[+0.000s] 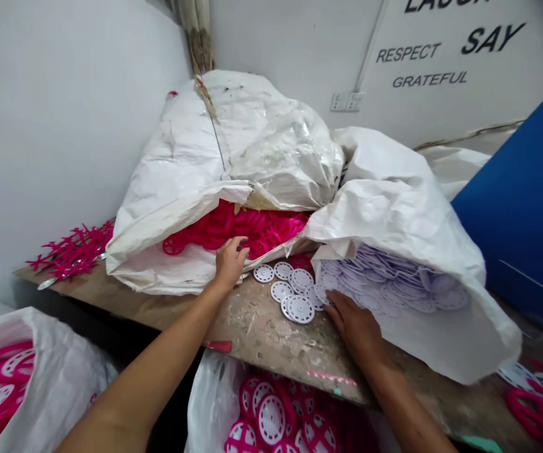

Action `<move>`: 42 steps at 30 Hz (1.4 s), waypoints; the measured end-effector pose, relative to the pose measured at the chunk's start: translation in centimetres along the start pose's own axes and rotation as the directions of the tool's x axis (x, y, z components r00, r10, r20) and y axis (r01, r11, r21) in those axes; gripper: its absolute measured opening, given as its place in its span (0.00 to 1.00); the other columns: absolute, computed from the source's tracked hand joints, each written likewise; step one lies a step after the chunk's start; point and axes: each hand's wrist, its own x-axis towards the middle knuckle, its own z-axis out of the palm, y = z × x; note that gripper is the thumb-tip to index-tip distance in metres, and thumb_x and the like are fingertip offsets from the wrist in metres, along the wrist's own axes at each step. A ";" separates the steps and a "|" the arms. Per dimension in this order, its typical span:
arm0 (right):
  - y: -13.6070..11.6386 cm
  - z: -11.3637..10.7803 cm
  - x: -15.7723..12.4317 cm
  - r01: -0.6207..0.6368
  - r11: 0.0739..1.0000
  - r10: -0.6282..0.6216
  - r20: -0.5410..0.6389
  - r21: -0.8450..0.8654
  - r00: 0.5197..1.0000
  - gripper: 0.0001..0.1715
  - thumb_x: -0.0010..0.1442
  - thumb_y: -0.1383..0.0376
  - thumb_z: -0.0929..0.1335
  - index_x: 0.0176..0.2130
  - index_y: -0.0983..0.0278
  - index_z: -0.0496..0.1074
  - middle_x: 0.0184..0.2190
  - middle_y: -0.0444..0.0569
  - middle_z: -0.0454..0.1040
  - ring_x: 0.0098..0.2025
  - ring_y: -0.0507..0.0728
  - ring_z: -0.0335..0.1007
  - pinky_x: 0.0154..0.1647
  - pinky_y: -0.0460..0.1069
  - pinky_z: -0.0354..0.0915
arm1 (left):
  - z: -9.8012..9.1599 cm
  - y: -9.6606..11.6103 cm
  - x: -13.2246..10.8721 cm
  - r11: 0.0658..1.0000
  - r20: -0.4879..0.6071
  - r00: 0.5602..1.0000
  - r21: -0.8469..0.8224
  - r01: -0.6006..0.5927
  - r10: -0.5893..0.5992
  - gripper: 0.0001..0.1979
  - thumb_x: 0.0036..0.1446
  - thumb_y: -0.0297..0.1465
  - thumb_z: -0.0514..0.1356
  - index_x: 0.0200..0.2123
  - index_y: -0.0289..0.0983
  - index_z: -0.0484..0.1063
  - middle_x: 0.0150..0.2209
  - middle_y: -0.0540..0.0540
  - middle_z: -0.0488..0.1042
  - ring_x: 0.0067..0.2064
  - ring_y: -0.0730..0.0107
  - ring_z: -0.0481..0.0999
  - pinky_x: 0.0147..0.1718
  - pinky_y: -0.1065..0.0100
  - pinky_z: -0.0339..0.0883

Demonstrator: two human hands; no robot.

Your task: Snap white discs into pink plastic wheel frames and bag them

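My left hand is at the mouth of a white woven sack, fingers apart and slightly bent, with nothing visible in them. Just beyond its fingertips lies a heap of bright pink plastic rings inside that sack. My right hand rests at the table's front, beside a second white sack. Its fingers are stretched out, and the tips touch the edge of a small group of white slotted discs on the table. Many more white discs lie stacked inside the second sack.
Pink branched pieces lie at the table's left end. Below the worn table, open bags hold pink rings with white discs in front and similar parts at left. A blue panel stands at right, near more pink rings.
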 end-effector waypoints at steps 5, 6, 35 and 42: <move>0.0 -0.5 -0.2 -0.007 0.998 0.013 -0.109 0.062 0.994 0.22 0.65 0.58 0.57 0.49 0.63 0.71 0.48 0.54 0.74 0.49 0.61 0.70 0.41 0.55 0.65 | 1.8 -0.4 1.3 1.000 0.017 1.000 -0.028 0.002 -0.002 0.21 0.49 0.25 0.61 0.48 0.37 0.72 0.44 0.41 0.75 0.47 0.57 0.71 0.51 0.58 0.60; 0.1 -0.8 -0.2 -0.017 0.996 0.029 -0.124 0.092 0.992 0.21 0.65 0.58 0.56 0.48 0.63 0.71 0.46 0.53 0.74 0.47 0.60 0.70 0.41 0.55 0.64 | 1.6 -0.3 0.9 0.999 0.016 1.000 -0.040 0.010 -0.009 0.19 0.48 0.25 0.61 0.47 0.37 0.73 0.42 0.41 0.75 0.46 0.57 0.71 0.50 0.58 0.60; -8.9 -6.7 -8.0 -0.167 0.456 0.060 0.157 0.874 0.986 0.13 0.63 0.62 0.62 0.44 0.61 0.73 0.37 0.46 0.75 0.39 0.54 0.70 0.41 0.47 0.64 | 0.2 10.0 -19.4 0.776 0.434 0.882 -0.486 0.401 -0.184 0.14 0.59 0.35 0.57 0.45 0.37 0.73 0.46 0.45 0.75 0.48 0.64 0.73 0.49 0.66 0.65; -8.5 -6.1 -8.3 -0.319 0.247 0.152 0.289 0.915 0.945 0.13 0.62 0.59 0.62 0.42 0.63 0.70 0.31 0.44 0.72 0.30 0.52 0.67 0.30 0.45 0.63 | 0.5 10.1 -20.2 0.546 0.632 0.730 -0.527 0.651 -0.260 0.23 0.55 0.37 0.60 0.53 0.37 0.63 0.45 0.42 0.75 0.40 0.64 0.77 0.37 0.66 0.71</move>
